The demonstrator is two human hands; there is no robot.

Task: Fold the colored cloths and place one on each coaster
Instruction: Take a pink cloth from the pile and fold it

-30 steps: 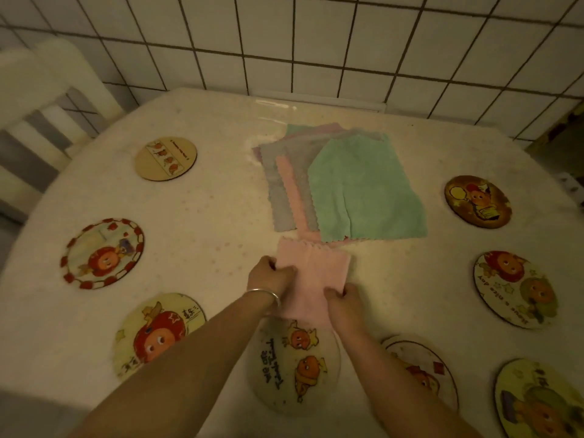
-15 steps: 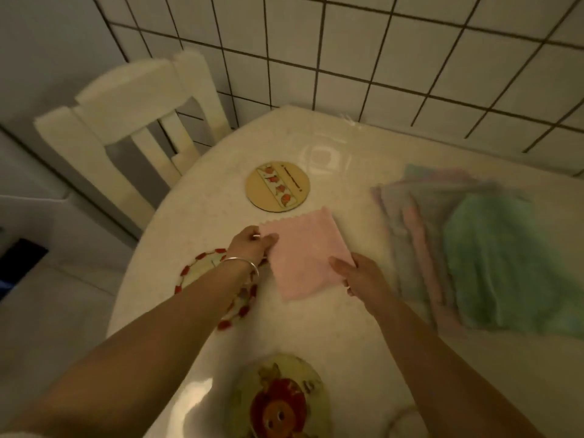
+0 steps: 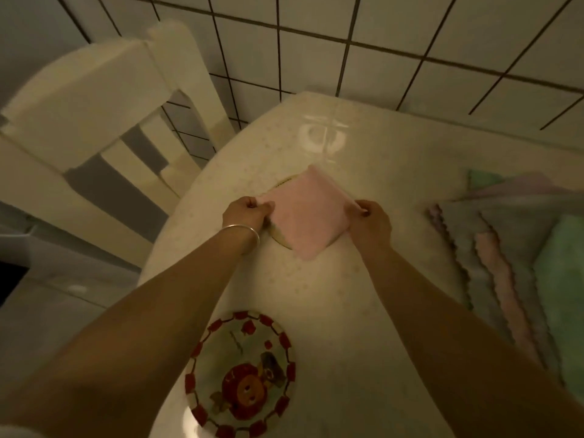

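White tabletop (image 3: 331, 289) before us: our left hand (image 3: 245, 213) and right hand (image 3: 368, 218) pinch the folded pink cloth (image 3: 305, 213), fingers clamped on its corners, over a coaster (image 3: 279, 238).

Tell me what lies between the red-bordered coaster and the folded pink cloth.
Head view: only bare tabletop between red-bordered coaster and folded pink cloth.

Single head view looking steeply down over the table (image 3: 331, 295), close in, facing the far tiled wall (image 3: 379, 33); left side seems motion-blurred.
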